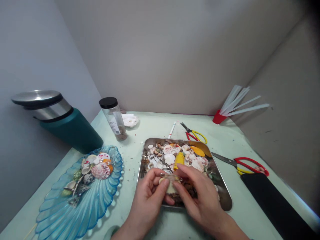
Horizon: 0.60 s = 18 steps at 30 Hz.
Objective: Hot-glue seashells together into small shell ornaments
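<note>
In front of me, my left hand (152,191) and my right hand (200,193) meet over the near part of a metal tray (226,200). Between both thumbs and fingertips they pinch a pale yellowish shell (172,188). Along its upper edge lies a thin, shiny piece, too small to make out. Beneath and beyond the hands, the tray holds many shells (170,158), a yellow object (179,160), orange oval pieces (197,151) and some thin metal pieces. My hands hide part of the tray's contents and most of the held shell's underside.
Left stands a blue scalloped dish (100,203) with shells, a teal bottle (72,130) and a black-lidded jar (113,118). Behind the tray lie a white pen (172,130) and small scissors (193,132). To the right are larger scissors (233,162), a black slab (272,200) and a red cup (219,117) of translucent sticks.
</note>
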Each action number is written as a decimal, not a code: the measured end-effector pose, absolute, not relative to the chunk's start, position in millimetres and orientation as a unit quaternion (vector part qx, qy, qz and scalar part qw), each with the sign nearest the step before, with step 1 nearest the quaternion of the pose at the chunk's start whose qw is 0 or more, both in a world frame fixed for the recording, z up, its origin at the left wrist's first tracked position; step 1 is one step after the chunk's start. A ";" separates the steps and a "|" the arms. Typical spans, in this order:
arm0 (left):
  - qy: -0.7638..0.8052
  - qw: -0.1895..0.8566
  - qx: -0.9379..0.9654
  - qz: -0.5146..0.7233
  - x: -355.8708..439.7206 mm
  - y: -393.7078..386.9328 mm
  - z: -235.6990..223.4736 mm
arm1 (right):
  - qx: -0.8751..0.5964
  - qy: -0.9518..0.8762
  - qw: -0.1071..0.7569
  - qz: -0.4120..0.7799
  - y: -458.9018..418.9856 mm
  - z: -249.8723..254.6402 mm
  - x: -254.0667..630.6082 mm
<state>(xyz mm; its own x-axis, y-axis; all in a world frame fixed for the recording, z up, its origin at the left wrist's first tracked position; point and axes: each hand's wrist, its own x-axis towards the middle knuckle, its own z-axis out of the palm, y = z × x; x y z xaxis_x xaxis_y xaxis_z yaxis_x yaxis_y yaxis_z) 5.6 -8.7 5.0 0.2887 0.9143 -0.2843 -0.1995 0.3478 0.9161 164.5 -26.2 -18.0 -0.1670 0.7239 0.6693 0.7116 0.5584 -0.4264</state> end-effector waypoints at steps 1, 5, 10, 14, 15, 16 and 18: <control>0.440 0.692 0.403 0.405 5.7 -8.9 5.3 | -0.470 -0.763 0.442 0.019 -26.1 -17.2 164.5; 0.436 0.691 0.413 0.403 5.0 -10.3 7.4 | -0.476 -0.756 0.446 0.055 -25.5 -12.2 164.3; 0.424 0.686 0.431 0.405 3.4 -10.1 9.7 | -0.456 -0.764 0.453 0.064 -25.6 -10.2 164.0; 0.408 0.693 0.434 0.406 2.1 -9.7 10.1 | -0.429 -0.771 0.467 0.060 -25.5 -11.5 163.9; 0.399 0.699 0.432 0.406 1.8 -9.9 9.8 | -0.424 -0.773 0.469 0.059 -25.6 -12.1 164.1; 0.390 0.705 0.430 0.408 1.5 -10.1 9.5 | -0.420 -0.774 0.470 0.057 -25.7 -12.8 164.5; 0.376 0.712 0.426 0.413 1.3 -10.6 8.4 | -0.415 -0.776 0.471 0.058 -26.3 -14.1 165.3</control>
